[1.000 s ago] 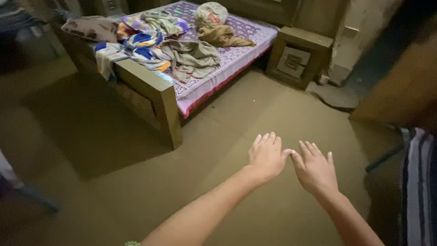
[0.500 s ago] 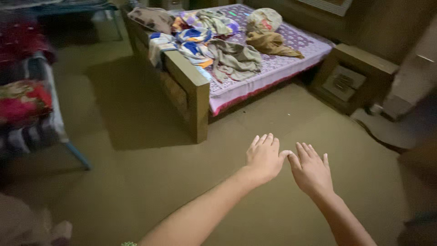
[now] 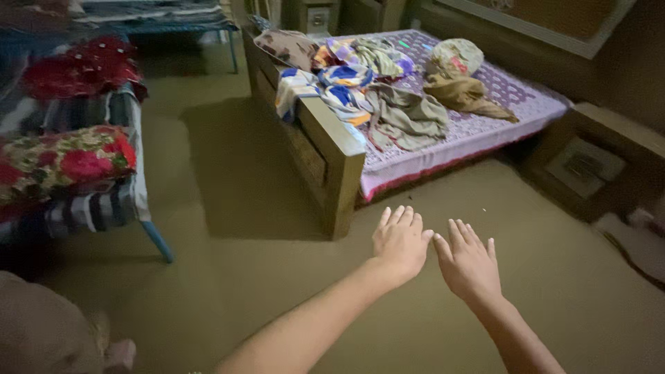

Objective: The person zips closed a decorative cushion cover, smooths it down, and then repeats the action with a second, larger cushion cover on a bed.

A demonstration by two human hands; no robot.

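Both arms extend forward over the bare floor [image 3: 228,277], palms down. The left hand [image 3: 400,242] is flat, its fingers straight and lying close together, the grip spread and holding nothing. The right hand [image 3: 469,262] is likewise flat with fingers slightly fanned, the grip spread and empty. The two thumbs meet or nearly meet between the hands; contact cannot be confirmed. Neither hand touches any object.

Nearest item: the wooden footboard [image 3: 337,163] of the bed [image 3: 485,128], standing just ahead of and to the left of the left hand, apart from it. Beyond the footboard, farther from both hands, the bed carries a purple patterned sheet with a red edge. On that sheet lies a loose heap of clothes [image 3: 405,118]: a grey-green garment, a blue, white and orange printed cloth [image 3: 339,86] draped over the footboard's top, a tan cloth [image 3: 467,93] and a pale rounded bundle [image 3: 455,57] at the far side. A brown patterned pillow [image 3: 287,47] sits at the far left corner of the bed.

Well apart to the right of the right hand stands a low wooden cabinet [image 3: 596,159] with a square panel. Well apart to the left of the left hand is a cot [image 3: 97,201] with blue legs, carrying striped cloth and red floral bedding [image 3: 69,159]. At the lower left edge of the view, near the person's body, a blurred brown shape is present; its kind cannot be determined
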